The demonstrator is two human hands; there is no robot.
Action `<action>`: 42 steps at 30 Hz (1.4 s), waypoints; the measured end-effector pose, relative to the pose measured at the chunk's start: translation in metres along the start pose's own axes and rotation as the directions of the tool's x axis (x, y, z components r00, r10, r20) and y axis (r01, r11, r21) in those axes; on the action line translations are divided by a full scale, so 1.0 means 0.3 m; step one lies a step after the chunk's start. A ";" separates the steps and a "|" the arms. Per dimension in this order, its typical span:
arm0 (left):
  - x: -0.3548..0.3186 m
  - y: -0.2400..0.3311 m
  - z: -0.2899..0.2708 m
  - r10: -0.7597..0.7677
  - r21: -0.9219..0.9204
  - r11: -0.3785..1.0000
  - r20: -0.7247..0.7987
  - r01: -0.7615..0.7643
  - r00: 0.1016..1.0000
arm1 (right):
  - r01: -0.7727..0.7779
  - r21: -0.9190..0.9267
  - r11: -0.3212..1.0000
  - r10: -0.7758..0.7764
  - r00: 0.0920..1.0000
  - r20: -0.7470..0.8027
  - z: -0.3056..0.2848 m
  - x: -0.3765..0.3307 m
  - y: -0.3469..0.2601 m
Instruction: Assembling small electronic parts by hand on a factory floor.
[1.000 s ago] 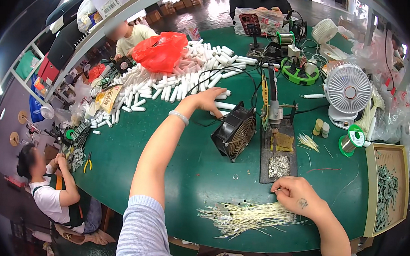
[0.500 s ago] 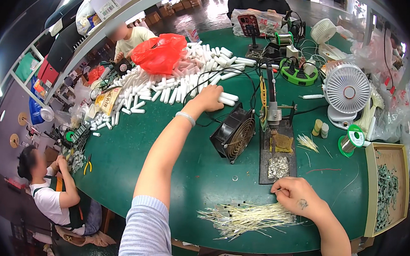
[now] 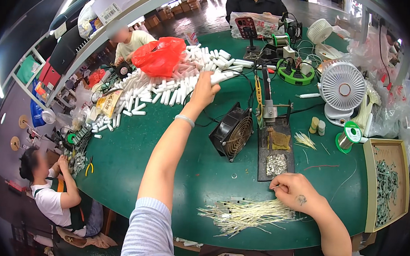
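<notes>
Pinching a thin pale strand between thumb and forefinger, your right hand sits just on the near side of the black plate, with the loose bunch of pale wires spread on the green tabletop a little closer to your body. Keep that pinch light and even; the strand looks fine enough to bend or slip under a hard squeeze. Silvery scraps lie on the plate near those fingertips, so hold the strand clear of them, and keep your wrist lifted so it doesn't drag the bunch apart.

Your left hand is well away from the right one, at the right-hand side of the heap of white cylinders. Its fingers are partly curled beside a few cylinders at that edge; I cannot tell whether they grip one or merely touch it. You would do best to work from this outer edge and take a cylinder by its middle, since those around the red bag lie crossed over each other and could roll if disturbed. Mind the black fan standing near that wrist, and give room to the upright metal tool over the yellow pad: treat its tip as hot.
</notes>
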State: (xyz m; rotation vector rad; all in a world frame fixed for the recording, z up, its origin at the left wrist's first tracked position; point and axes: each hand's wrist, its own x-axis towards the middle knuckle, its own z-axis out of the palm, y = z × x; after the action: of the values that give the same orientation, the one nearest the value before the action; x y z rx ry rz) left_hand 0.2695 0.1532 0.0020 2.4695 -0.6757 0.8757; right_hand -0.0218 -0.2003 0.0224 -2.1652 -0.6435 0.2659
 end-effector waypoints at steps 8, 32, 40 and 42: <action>-0.112 -0.029 -0.075 -0.234 -0.071 0.972 -0.151 0.226 0.960 | 0.035 -0.021 0.999 -0.034 0.999 0.011 0.005 -0.006 -0.006; -0.708 0.675 -0.418 -0.516 0.322 0.848 0.323 0.420 0.794 | 0.061 -0.031 0.998 -0.060 0.998 0.028 0.023 -0.026 -0.006; -0.698 0.703 -0.391 -0.483 0.433 0.839 0.313 0.329 0.818 | 0.088 -0.007 0.996 -0.088 0.996 0.007 0.031 -0.023 0.012; -0.690 0.716 -0.397 -0.477 0.463 0.834 0.329 0.301 0.815 | 0.083 -0.007 0.997 -0.083 0.997 0.005 0.033 -0.023 0.018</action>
State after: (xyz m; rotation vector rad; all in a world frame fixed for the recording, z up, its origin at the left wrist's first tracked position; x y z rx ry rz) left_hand -0.0487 0.1100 -0.0028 3.0527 -0.0806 0.3101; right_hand -0.0296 -0.2000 0.0119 -2.1395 -0.7367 0.2248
